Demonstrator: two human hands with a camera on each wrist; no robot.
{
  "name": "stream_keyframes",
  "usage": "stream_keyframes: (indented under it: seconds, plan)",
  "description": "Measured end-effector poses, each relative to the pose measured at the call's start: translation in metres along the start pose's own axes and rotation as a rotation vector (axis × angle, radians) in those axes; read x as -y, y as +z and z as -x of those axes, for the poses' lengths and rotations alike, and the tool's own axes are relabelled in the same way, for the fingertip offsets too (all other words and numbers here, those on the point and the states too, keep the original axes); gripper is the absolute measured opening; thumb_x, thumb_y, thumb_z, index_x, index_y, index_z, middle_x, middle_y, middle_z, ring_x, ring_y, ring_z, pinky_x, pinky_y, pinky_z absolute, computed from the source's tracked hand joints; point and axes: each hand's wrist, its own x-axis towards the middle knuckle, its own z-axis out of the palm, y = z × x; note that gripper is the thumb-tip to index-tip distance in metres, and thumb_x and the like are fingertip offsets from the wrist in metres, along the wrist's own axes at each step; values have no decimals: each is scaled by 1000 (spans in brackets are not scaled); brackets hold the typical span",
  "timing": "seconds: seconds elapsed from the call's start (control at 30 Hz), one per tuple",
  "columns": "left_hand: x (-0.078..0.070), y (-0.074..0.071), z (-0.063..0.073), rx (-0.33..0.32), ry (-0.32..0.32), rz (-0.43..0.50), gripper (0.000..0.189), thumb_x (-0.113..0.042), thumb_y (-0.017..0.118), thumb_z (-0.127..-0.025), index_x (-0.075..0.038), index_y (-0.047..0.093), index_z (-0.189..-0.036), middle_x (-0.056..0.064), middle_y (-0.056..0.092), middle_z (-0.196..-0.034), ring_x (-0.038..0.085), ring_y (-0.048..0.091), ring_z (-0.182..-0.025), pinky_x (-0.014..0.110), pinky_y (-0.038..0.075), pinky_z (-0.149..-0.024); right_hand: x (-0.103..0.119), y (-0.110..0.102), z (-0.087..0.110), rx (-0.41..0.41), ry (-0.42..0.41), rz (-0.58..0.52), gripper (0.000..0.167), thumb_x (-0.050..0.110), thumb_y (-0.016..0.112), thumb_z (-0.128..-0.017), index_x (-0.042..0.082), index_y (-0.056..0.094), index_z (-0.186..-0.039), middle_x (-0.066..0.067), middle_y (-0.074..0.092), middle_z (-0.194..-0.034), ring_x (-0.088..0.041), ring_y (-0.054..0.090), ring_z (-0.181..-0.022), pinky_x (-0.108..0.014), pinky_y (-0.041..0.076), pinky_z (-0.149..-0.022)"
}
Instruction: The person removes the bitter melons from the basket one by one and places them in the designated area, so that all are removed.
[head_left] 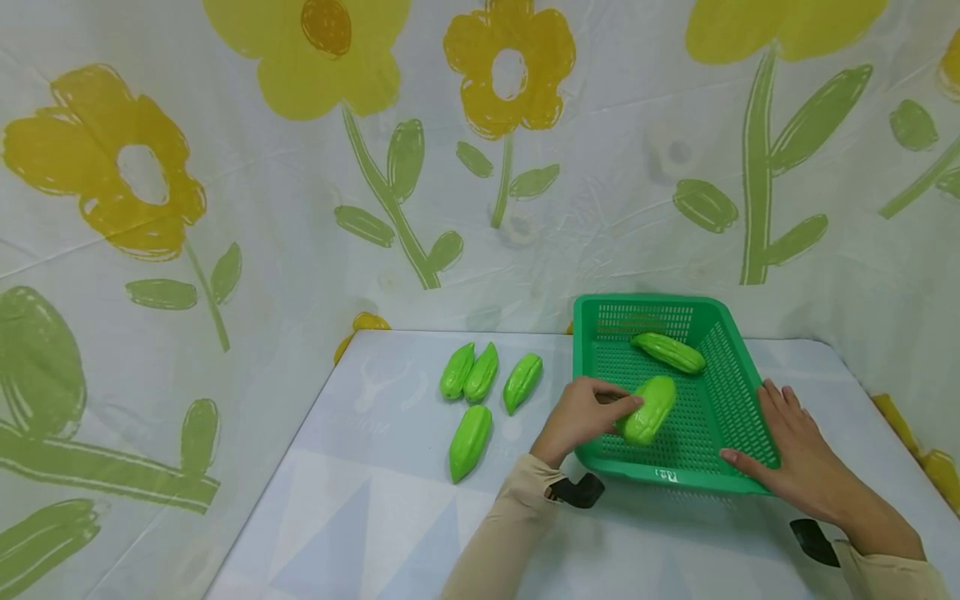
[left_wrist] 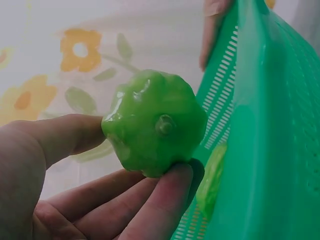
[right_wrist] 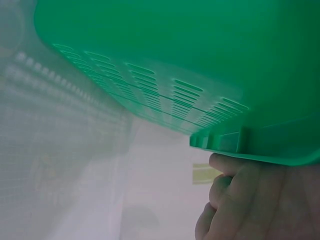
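In the head view my left hand (head_left: 585, 412) holds a ridged green bitter melon (head_left: 651, 410) over the left part of a green plastic basket (head_left: 678, 477). The left wrist view shows its stem end (left_wrist: 165, 125) facing the camera, thumb on one side and fingertips on the other. Another bitter melon (head_left: 669, 352) lies inside the basket near its back wall. My right hand (head_left: 806, 458) rests at the basket's front right corner, fingers straight along the outside and thumb over the rim. Seen from the right wrist, those fingers (right_wrist: 240, 200) lie just under the rim.
Left of the basket, several more bitter melons lie on the pale patterned table (head_left: 352, 467): a close pair (head_left: 468, 372), one (head_left: 522, 382) beside them and one (head_left: 470, 443) nearer the front. A flower-printed curtain (head_left: 585, 208) hangs behind the table and along its sides.
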Motion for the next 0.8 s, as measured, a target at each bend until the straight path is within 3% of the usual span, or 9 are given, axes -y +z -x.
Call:
stream_keyframes:
  seconds: [0.23, 0.8]
  plan:
    - [5, -13, 3, 11, 1, 58, 34, -35, 75, -95, -7, 80, -113, 4, 81, -104, 6, 72, -82, 33, 65, -73, -1, 0, 0, -4, -3, 7, 109, 45, 64, -97, -9, -6, -161, -34, -9, -169, -43, -25, -157, -58, -24, -125]
    - [16, -39, 16, -39, -21, 176, 34, -36, 74, -96, -8, 78, -116, 6, 78, -115, 11, 73, -96, 33, 65, -79, -1, 0, 0, -7, -17, 19, 109, 44, 65, -97, -9, -5, -161, -33, -10, -169, -40, -26, -157, -44, -30, -122]
